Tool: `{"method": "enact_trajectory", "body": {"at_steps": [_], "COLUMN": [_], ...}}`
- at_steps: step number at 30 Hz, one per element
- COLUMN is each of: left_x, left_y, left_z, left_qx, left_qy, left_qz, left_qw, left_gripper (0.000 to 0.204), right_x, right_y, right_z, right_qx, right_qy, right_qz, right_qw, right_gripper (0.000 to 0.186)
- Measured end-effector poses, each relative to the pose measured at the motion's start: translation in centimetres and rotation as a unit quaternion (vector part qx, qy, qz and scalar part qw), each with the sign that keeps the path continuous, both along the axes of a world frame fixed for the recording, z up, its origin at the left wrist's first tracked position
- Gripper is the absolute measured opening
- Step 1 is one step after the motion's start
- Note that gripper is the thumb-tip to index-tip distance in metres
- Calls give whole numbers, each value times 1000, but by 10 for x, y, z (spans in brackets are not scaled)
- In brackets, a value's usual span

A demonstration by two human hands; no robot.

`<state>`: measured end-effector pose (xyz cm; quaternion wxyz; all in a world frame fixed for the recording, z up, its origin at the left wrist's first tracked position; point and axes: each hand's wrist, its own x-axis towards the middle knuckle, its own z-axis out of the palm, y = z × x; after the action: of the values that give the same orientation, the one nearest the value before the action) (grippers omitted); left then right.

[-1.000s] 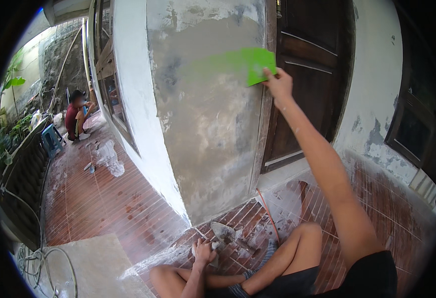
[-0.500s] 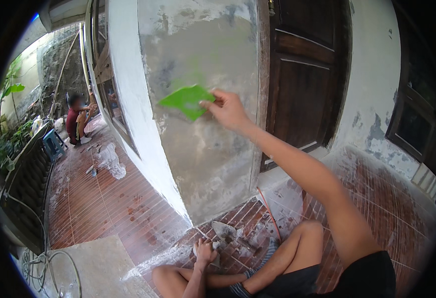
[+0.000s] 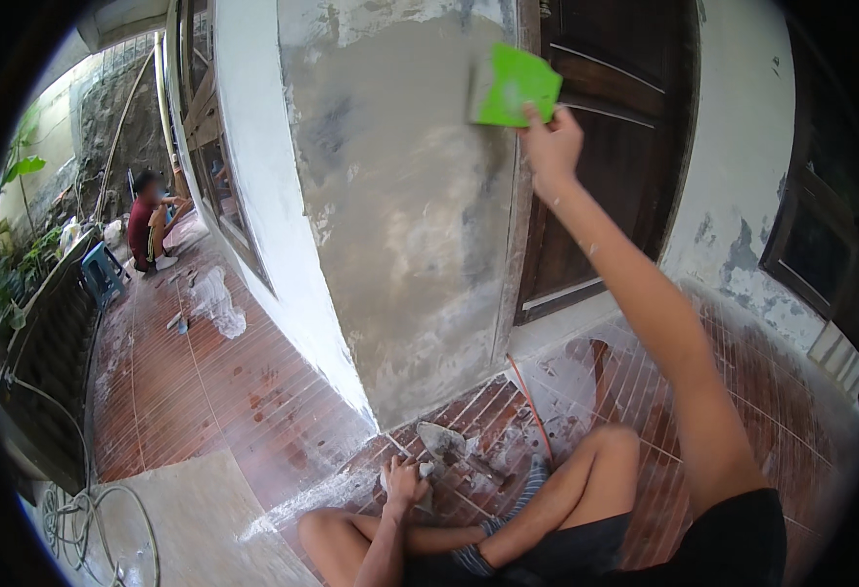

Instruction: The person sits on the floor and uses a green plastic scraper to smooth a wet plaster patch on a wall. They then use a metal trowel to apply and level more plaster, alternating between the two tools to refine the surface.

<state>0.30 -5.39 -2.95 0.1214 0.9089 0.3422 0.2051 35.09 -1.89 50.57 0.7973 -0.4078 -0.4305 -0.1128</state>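
Observation:
My right hand (image 3: 552,147) is raised with the arm stretched out, pinching the lower edge of a flat green plastic scraper (image 3: 516,86) with whitish smears. The scraper is at the right edge of the grey, patchily plastered wall (image 3: 400,205), beside the door frame. Low down by my crossed legs, my left hand (image 3: 405,482) has its fingers curled round something pale that they mostly hide. Just beyond it on the tiles lies a grey, crusted trowel (image 3: 441,442), its handle pointing toward my striped sock (image 3: 530,484).
A dark wooden door (image 3: 596,186) stands right of the wall. An orange cord (image 3: 529,403) runs over the dusty red tiles. To the left are a crumpled white plastic sheet (image 3: 217,305), a blue stool (image 3: 103,274), a crouching person (image 3: 146,223) and a coiled hose (image 3: 87,519).
My right hand has swept the green scraper up and to the right across the wall, to beside the door frame. My left hand has stayed almost in place.

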Motion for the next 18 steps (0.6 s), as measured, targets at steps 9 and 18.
{"method": "enact_trajectory", "body": {"at_steps": [9,18], "left_x": [-6,1], "left_y": [0,2], "left_z": [5,3], "left_qx": [-46,-17], "left_qy": [-11,7], "left_qz": [-18,-8], "left_qw": [999,1000], "left_gripper": [29,29], "right_x": [-3,85], "right_y": [22,-30], "right_z": [-28,20], "right_qx": [-238,47], "right_qy": [-157,-90], "right_qz": [40,-381], "right_qw": [958,919], "right_gripper": [26,22]}}
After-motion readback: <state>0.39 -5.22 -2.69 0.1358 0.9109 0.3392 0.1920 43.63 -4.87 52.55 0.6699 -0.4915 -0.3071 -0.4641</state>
